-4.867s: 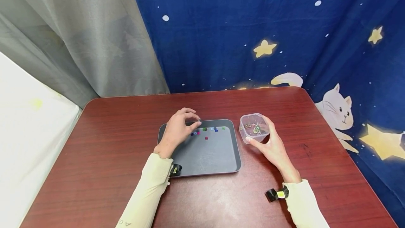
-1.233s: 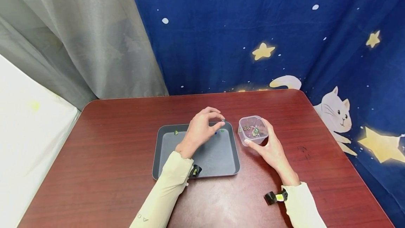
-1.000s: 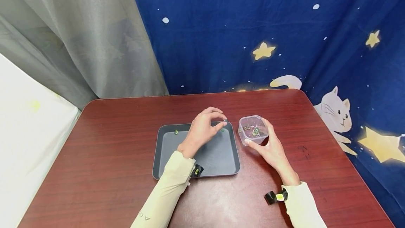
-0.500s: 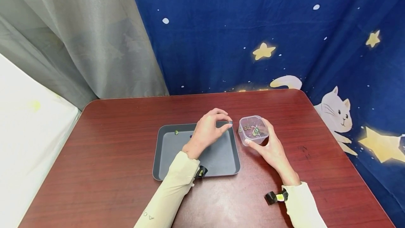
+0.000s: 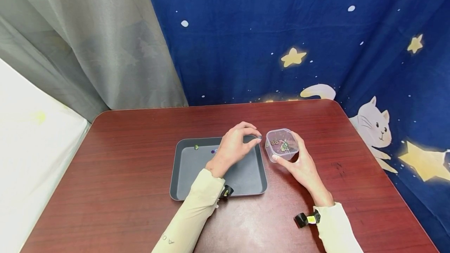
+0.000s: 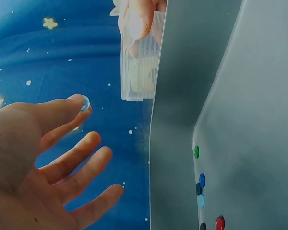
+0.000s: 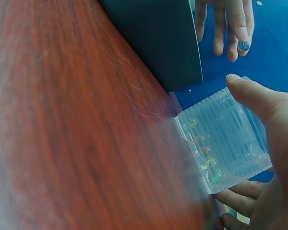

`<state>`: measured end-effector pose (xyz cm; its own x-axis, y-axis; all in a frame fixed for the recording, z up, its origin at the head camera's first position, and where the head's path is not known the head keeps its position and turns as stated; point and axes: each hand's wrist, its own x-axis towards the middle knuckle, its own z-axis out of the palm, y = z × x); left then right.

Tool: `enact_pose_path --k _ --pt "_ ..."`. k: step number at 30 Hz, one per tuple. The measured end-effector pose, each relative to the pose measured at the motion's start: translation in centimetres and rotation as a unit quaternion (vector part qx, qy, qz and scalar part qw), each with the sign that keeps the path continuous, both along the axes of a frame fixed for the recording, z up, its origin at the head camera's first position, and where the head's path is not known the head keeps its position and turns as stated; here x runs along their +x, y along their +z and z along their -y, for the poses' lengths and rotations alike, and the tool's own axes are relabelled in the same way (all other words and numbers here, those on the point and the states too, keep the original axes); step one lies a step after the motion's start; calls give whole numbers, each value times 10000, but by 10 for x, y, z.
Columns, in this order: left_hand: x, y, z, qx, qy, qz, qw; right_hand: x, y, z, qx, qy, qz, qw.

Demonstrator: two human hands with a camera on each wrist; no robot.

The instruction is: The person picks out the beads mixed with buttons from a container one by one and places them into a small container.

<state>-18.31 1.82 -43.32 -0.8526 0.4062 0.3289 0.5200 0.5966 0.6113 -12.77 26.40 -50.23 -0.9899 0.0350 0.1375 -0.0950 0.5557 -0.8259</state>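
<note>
My left hand point(image 5: 233, 143) pinches a clear glass marble point(image 7: 243, 46) with a blue swirl between thumb and index finger, above the right rim of a grey tray point(image 5: 202, 182). In the left wrist view the other fingers spread loosely. Gripped by my right hand point(image 5: 300, 161), a clear plastic box point(image 5: 282, 158) stands on the table just right of the tray. Several greenish and reddish marbles point(image 7: 211, 164) lie on the box's bottom. Another green-yellow marble point(image 5: 196, 147) sits in the tray's far left part.
Small coloured discs like buttons lie along the tray's far side, among them a red disc point(image 6: 220, 223) and a green disc point(image 6: 197, 152). My left hand hides some of them in the head view. Behind the reddish-brown table point(image 5: 133, 159) hangs a blue curtain point(image 5: 239, 42).
My left hand has moved right, carrying the marble from over the tray to its right rim near the box. My right hand and the box have stayed in place.
</note>
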Motion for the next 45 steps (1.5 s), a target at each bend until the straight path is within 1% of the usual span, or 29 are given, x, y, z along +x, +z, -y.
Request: enact_pose_path --k 8,17,29,32,36,39,45 --pt "2 1 -5 -23 -1 107 9999 -2 0 0 -98 53 -27 9999" --pt "5 0 -10 -88 -108 157 9998 -2 -1 -1 -61 56 161 9998" --pt "8 0 -17 -214 -207 284 9992 -1 -1 -1 -24 29 238 9997" --pt "8 0 -18 -190 -232 305 9991 -2 -1 -1 -26 38 230 9997" --pt "9 0 -20 -190 -263 443 9985 -2 -1 -1 -30 54 233 9997" --pt "10 0 -23 -272 -312 527 9977 -2 -1 -2 -38 57 224 9997" --pt "10 -2 -26 -343 -413 665 9963 -1 -2 -2 28 53 222 9997"
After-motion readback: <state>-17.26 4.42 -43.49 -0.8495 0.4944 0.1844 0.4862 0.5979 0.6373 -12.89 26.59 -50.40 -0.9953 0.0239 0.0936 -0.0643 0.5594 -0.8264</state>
